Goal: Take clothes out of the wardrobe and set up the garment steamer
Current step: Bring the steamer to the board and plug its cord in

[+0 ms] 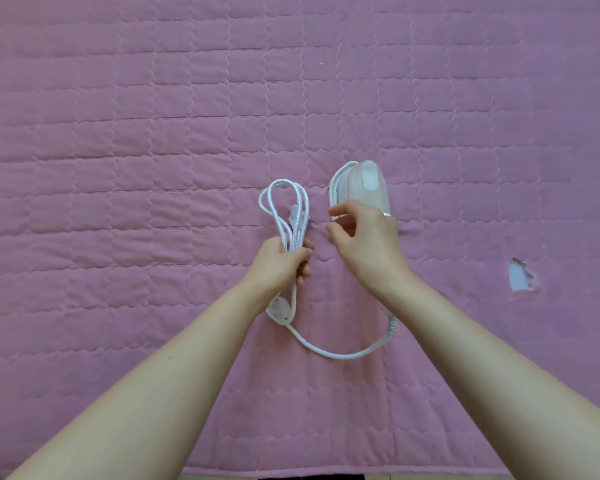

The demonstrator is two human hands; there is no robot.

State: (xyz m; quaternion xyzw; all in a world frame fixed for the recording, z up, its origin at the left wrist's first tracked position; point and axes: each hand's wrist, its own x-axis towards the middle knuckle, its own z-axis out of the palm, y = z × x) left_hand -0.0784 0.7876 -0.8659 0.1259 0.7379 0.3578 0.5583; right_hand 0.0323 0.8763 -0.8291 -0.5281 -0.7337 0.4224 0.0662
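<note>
Steamer (pixel 361 188) lies on pink bed quilt (pixel 118 133), cord (pixel 288 209) bundled. L hand (pixel 281 265) grip clenched round cord bundle; R hand (pixel 364 240) over steamer handle, fingers curled, holding nothing seen. No clothes in view. Left, est.: uncoil, plug in.

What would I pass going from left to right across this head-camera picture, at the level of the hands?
Bare pink quilt → left hand gripping the bundled white cord → right hand, fingers curled above the quilt → white garment steamer just behind it → torn patch in the quilt.
</note>
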